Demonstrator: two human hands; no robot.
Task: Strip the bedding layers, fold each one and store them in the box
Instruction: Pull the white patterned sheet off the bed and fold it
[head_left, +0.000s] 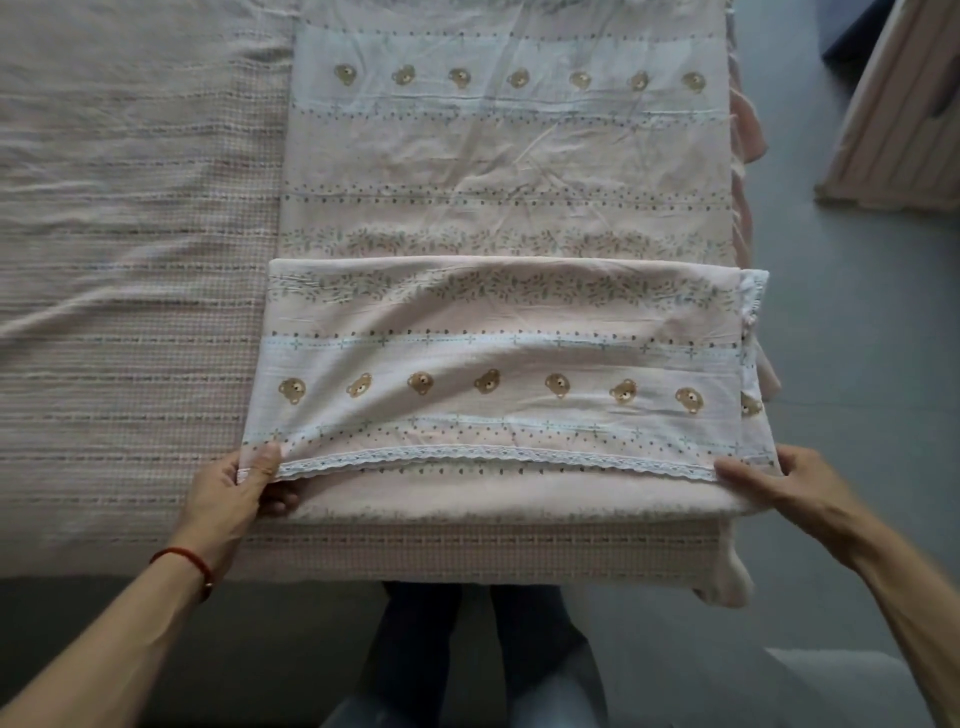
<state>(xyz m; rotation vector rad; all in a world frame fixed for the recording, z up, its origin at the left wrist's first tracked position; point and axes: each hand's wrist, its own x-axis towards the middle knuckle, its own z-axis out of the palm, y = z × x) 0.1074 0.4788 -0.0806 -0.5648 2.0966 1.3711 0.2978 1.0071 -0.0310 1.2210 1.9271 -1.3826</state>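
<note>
While your left hand (244, 486) pinches the lace-edged corner of the bear-print sheet (498, 364) and your right hand (774, 480) grips the opposite corner, keep both level, so the fold lands square on the layer beneath, near the bed's (130, 260) foot edge. No storage box is in view, so its contents can't be judged.

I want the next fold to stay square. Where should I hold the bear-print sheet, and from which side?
Probably at the two near corners of the folded flap, from the foot of the bed: the lace edge runs straight across the bear-print sheet, and the left hand and right hand already sit at its ends.
</note>
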